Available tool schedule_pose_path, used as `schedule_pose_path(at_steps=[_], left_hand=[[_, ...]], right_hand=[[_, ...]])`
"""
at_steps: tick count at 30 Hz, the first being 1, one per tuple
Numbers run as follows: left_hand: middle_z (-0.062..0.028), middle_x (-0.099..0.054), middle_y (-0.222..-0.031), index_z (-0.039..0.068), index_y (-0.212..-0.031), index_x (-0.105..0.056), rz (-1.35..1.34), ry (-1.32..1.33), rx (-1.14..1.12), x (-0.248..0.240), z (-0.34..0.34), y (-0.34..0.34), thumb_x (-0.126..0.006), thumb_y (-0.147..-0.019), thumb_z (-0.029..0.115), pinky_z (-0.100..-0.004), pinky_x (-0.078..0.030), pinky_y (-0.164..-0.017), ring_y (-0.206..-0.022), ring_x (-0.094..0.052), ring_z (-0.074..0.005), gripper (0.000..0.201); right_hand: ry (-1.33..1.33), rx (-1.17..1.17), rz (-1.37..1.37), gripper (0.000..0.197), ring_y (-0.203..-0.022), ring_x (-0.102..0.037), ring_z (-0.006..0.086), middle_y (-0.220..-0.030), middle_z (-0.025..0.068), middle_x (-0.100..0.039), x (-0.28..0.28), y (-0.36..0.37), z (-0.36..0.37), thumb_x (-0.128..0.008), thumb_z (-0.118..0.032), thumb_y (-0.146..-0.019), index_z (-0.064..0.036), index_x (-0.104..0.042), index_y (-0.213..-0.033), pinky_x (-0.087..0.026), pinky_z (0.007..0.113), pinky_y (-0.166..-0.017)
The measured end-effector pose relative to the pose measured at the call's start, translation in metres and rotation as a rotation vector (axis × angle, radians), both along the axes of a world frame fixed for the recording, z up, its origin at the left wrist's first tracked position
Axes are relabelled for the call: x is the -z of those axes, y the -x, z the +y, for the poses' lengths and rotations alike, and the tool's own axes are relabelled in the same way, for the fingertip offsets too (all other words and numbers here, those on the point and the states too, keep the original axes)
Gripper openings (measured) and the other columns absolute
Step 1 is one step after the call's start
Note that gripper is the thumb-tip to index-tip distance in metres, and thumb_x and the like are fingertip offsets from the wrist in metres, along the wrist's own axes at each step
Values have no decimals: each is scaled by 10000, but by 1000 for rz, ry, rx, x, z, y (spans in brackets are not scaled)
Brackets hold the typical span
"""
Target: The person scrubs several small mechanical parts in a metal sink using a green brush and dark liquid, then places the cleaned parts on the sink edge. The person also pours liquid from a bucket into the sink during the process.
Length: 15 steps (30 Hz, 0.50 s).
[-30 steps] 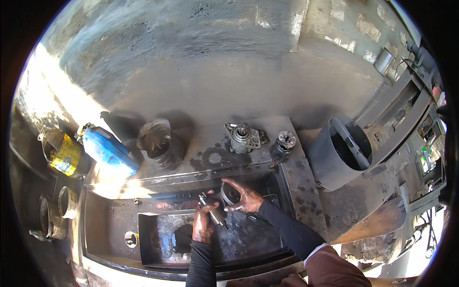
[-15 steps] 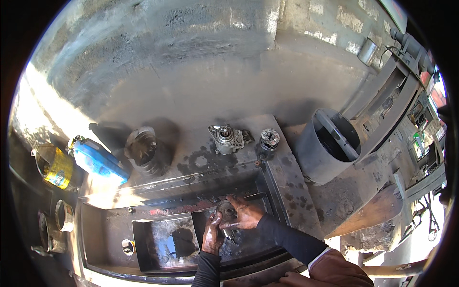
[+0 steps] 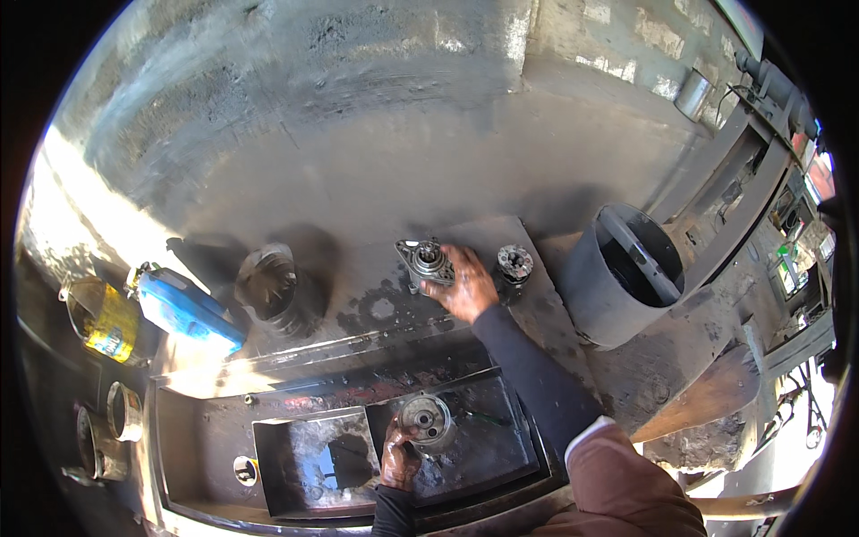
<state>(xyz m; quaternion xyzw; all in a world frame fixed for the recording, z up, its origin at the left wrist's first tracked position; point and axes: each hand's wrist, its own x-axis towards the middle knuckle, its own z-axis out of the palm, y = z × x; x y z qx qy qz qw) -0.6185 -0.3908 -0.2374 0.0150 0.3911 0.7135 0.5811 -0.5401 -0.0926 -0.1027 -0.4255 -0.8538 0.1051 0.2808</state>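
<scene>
My left hand (image 3: 399, 461) grips the edge of a round, flanged metal cover (image 3: 429, 417) with a hole in its middle. It holds this cover over the right section of a divided metal tray (image 3: 369, 430). Farther off, on the bench, my right hand (image 3: 469, 291) has its fingers curled round the right side of a cast metal housing (image 3: 424, 264). A round, toothed opening faces up on that housing, and its right part is hidden behind my hand. Just right of it stands a dark cylindrical metal part (image 3: 514, 268) with a notched top.
The divided tray sits inside a larger dark metal basin (image 3: 201, 456). Along the left are a blue jug (image 3: 188, 309), a cut-open dark container (image 3: 268, 291), a yellow-labelled container (image 3: 107, 322) and open tins (image 3: 123, 412). A tall grey bucket (image 3: 586, 295) stands at the right.
My right hand has let go of the round part and reached up and away to the housing. My left hand keeps the round cover, whose holed face now shows.
</scene>
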Motion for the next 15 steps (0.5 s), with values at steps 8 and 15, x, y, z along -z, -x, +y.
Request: schedule_pose_path(at_steps=[8,15], left_hand=[[-141,-660,-1115,-21,-1265,-568,-38,-66,-153,-8,-3,12,-627,-700,103,-436,-537,-906,-985,-655,-309,581],[-165,-664,-1123,-28,-1252,-572,45,14,-163,23,0,29,-614,-725,104,-449,-557,-891,-991,-672,-317,545]], right_hand=[[148,-25,250,734,-1268,-509,349,-1339,207,-533,-26,11,60,-754,-458,-816,-23,-499,-1348,-429,424,-1068],[-158,474,152,556,-1163,-567,359,-1218,143,-603,5,-61,50,-710,-523,-833,-65,-636,-1139,-435,474,-1010]])
